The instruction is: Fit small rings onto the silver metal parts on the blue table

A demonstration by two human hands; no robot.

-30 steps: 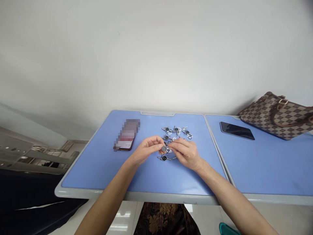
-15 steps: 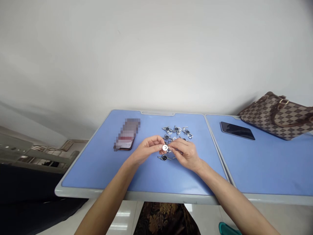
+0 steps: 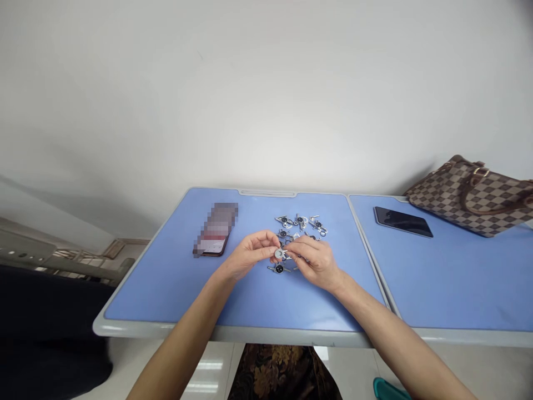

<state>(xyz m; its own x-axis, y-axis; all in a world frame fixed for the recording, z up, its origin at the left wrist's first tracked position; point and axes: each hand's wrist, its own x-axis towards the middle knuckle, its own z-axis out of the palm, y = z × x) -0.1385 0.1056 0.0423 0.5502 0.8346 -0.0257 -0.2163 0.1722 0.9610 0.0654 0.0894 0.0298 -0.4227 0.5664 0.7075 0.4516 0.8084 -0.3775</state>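
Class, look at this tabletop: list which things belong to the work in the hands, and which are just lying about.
Work in hand: left hand, right hand, round metal disc, small metal fittings.
Lying about: blurred phone, black smartphone, checked handbag.

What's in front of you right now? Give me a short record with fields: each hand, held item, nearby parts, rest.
Left hand: fingertips on disc
Right hand: fingers at same disc
Held item: small metal disc
Nearby parts: metal brackets, in a loose group around and beyond the hands
Rest: pixelated phone, black phone, checked handbag, on blue tables
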